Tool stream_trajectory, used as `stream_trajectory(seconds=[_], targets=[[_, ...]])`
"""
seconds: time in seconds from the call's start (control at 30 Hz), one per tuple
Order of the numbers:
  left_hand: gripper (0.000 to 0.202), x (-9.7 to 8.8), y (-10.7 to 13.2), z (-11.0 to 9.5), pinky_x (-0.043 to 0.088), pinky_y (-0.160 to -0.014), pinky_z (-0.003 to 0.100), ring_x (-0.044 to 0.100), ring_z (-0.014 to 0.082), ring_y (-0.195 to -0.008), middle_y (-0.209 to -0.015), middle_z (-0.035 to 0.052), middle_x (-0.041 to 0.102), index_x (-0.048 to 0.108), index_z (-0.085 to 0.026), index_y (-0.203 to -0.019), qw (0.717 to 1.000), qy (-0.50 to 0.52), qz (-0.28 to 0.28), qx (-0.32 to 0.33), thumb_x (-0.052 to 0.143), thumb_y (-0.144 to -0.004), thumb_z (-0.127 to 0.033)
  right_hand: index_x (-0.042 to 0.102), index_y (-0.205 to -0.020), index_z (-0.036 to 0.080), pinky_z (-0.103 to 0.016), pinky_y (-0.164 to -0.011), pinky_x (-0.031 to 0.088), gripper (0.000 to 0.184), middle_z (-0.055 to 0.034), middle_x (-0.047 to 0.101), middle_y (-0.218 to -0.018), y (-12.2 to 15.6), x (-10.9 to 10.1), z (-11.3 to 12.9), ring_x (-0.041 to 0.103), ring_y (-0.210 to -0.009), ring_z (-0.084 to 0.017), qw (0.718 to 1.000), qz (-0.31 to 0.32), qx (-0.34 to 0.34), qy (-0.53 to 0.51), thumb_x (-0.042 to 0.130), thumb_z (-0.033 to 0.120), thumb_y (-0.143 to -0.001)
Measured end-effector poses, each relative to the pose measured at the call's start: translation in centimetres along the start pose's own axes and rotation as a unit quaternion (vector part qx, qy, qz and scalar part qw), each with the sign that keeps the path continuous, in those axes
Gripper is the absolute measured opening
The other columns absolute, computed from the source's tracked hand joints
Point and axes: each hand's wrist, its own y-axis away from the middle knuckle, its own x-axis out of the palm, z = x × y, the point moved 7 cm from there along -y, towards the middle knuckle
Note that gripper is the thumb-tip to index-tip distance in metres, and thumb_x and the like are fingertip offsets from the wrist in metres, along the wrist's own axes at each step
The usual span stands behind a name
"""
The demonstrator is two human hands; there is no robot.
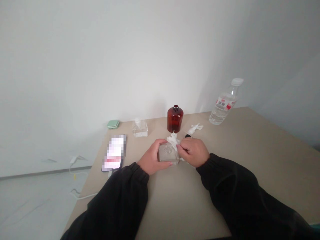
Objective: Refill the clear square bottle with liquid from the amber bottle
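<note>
My left hand (155,158) grips a square clear glass bottle (166,154) by its left side, thumb below and fingers above. A round mark shows on the face turned toward me. Against the bottle's right side, my right hand (195,151) is closed on a crumpled white tissue (173,139). Part of the tissue sticks up over the top edge of the glass. Just behind the right hand, a small black cap-like thing (188,136) is partly hidden. An open-necked red-brown bottle (175,120) stands upright beyond both hands.
Another square glass bottle (140,129) stands back left, near a green case (113,124). A lit phone (114,153) with a white cable lies at the table's left edge. Used tissue (195,128) lies behind my right hand. A water bottle (223,105) stands back right by the wall.
</note>
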Motion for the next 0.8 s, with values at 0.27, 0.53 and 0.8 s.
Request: stream_trajectory(seconds=[0.27, 0.53, 0.8], targets=[[0.073, 0.18, 0.1, 0.69, 0.044, -0.096, 0.041, 0.055, 0.0274, -0.109, -0.121, 0.0101, 0.053, 0.039, -0.02, -0.125, 1.0, 0.017, 0.001, -0.012, 0.08, -0.065, -0.029, 0.052, -0.053, 0.018, -0.029, -0.056, 0.021, 0.042, -0.0014, 0.053, -0.055, -0.12, 0.16, -0.83, 0.044, -0.056, -0.014, 0.998, 0.001, 0.052, 0.027, 0.041, 0.031, -0.091], [0.071, 0.19, 0.04, 0.42, 0.043, -0.098, 0.042, 0.054, 0.0284, -0.111, -0.121, 0.01, 0.053, 0.04, -0.02, -0.124, 1.0, 0.007, 0.002, 0.009, 0.08, -0.066, -0.03, 0.049, -0.052, 0.018, -0.029, -0.056, 0.022, 0.041, -0.0006, 0.049, -0.053, -0.09, 0.32, -0.4, 0.042, -0.055, -0.013, 0.999, -0.018, 0.029, -0.01, 0.042, 0.029, -0.091], [0.071, 0.17, -0.01, 0.27, 0.043, -0.097, 0.042, 0.054, 0.0281, -0.111, -0.121, 0.01, 0.053, 0.04, -0.02, -0.124, 1.0, 0.005, 0.005, 0.005, 0.08, -0.066, -0.03, 0.043, -0.051, 0.019, -0.029, -0.055, 0.021, 0.041, 0.0012, 0.043, -0.051, -0.12, 0.27, -0.08, 0.037, -0.053, -0.012, 0.999, -0.026, 0.017, -0.038, 0.043, 0.028, -0.091]])
